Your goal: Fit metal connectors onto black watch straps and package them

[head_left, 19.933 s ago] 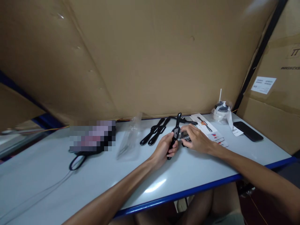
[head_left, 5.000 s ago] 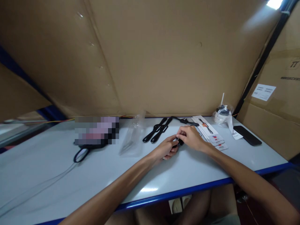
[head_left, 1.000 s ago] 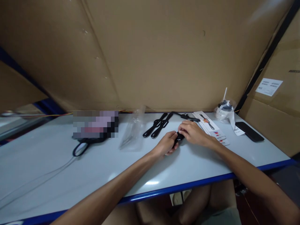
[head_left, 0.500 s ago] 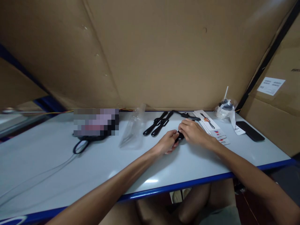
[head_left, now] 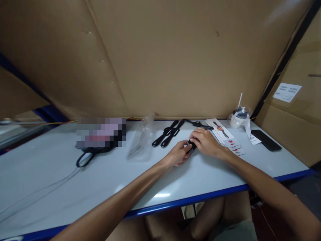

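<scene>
My left hand (head_left: 178,153) is closed around one end of a black spokeshave (head_left: 192,146), low over the table. Fingers of my right hand (head_left: 204,141) are bent over the same tool from the other side and hide much of it. Just left and behind, two black spokeshaves (head_left: 172,134) lie side by side. Another black tool (head_left: 202,126), partly covered by my right hand, rests at the back. Printed cards (head_left: 222,130) with a picture of such a tool are fanned out to the right of my hands.
A clear plastic bag (head_left: 140,140) lies left of the tools. Further left is a blurred-out item (head_left: 100,135) with a black loop. On the right stand a bagged drink cup (head_left: 240,117) and a black phone-like slab (head_left: 266,140). Cardboard (head_left: 163,60) walls the table's back.
The view has shifted very slightly. Both hands keep hold of the black spokeshave, with only a small shift of the fingers.
</scene>
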A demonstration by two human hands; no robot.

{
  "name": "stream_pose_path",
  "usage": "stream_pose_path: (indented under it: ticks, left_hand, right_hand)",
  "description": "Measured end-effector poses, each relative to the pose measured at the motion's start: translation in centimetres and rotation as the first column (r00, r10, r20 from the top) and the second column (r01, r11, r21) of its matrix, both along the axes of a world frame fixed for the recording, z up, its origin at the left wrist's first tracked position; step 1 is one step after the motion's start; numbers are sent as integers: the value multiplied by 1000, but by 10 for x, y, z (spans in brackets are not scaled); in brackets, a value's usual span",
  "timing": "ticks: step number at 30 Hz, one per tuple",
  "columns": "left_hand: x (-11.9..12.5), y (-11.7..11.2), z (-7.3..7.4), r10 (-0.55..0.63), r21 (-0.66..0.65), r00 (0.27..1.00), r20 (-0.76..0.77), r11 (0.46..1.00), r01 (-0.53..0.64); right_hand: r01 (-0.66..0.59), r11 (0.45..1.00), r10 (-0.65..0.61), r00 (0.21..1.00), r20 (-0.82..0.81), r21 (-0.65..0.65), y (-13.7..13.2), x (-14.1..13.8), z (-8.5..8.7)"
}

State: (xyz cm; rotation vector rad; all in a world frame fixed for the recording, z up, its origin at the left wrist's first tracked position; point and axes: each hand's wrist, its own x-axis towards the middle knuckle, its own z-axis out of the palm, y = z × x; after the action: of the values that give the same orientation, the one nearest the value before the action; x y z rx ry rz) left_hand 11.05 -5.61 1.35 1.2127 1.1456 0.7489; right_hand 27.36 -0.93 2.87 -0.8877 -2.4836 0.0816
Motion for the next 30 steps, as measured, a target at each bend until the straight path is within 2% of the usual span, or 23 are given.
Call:
stream_pose_path:
  ticks: [2,4,6,8,10,11,13,17,24,30]
  left_hand:
    - [0,0,0,-6,3,1000,0,1000,6]
    - [0,0,0,-5,1,1000,-4,1000,5]
    - [0,0,0,-12,1,1000,-6,1000,12]
    - [0,1,0,-25,-14,1000,1,1000,25]
    - [-1,2,-1,-38,-36,999,22,999,39]
    - [-2,3,-1,-44,-47,998,36,998,46]
    - [-5,5,-2,-56,-59,996,73,996,60]
    - [-8,8,-2,-36,-90,990,136,995,49]
    - [-8,8,-2,-23,-97,991,133,995,36]
    - [-9,6,1,-26,-101,991,132,994,39]
  right_hand:
    - [-13,997,7,997,81,73,-5,-2,1]
    - [4,996,-12,995,101,86,-8,-6,1]
    - [74,997,-74,997,17,-8,-9,-9,0]
    - [140,974,-161,981,-105,-179,-6,-10,0]
    - [141,937,-206,961,-183,-318,-2,-8,1]
    - [129,931,-206,958,-199,-341,0,-6,2]
    - [126,949,-185,964,-188,-288,4,-2,4]
    - [166,982,-174,980,-94,-89,7,3,4]
    - [2,997,-8,996,-88,-72,4,1,-5]
    - [121,993,-121,992,-19,5,4,4,1]
